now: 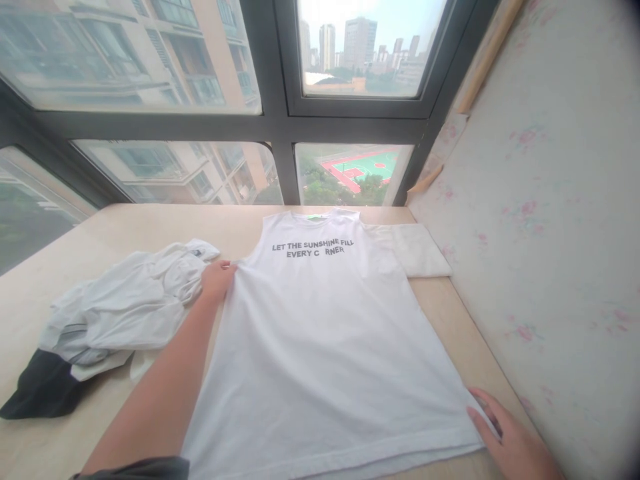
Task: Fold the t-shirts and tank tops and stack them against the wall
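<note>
A white sleeveless shirt with dark lettering across its chest lies spread out flat, neckline toward the windows. My left hand pinches its left edge just below the armhole, fingers closed on the cloth. Down at the lower right corner near the hem, my right hand has its thumb and fingers closed around the shirt's side edge. The lower left part of the hem runs out of view beside my left forearm.
Left of my left arm lies a crumpled heap of white and grey clothes, with a black piece of cloth at its near end. A folded white cloth lies by the papered wall. Dark window frames bound the pale wooden surface.
</note>
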Demonstrator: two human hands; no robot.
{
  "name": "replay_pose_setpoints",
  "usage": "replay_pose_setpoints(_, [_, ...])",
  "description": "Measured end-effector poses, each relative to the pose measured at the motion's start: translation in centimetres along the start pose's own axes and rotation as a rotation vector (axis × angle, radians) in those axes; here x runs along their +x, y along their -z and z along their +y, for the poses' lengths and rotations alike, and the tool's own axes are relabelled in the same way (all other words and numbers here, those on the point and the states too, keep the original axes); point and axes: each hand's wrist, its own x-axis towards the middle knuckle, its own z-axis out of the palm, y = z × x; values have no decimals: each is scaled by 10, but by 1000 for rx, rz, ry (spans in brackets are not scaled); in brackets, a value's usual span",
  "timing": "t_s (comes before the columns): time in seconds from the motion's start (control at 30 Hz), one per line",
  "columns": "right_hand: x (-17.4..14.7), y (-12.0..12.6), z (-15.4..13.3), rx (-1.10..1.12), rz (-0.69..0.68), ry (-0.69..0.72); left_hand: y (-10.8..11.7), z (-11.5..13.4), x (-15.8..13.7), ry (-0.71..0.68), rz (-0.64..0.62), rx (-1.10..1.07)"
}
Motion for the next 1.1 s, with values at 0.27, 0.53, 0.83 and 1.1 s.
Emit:
replay_pose_setpoints(0.27, [-1, 8, -5, -38, -97, 63, -22, 22, -25, -119, 243, 314])
replay_pose_setpoints(0.53, [1, 1, 5, -118, 70, 215, -53, -20, -223, -592, 213, 684])
replay_pose_setpoints(0.83, [16, -9, -76, -162, 307, 746, -48, -55, -291, -586, 232, 728])
replay_pose_setpoints(1.1, [14, -37, -80, -329, 266, 744, -41, -65, -275, -661, 242, 743])
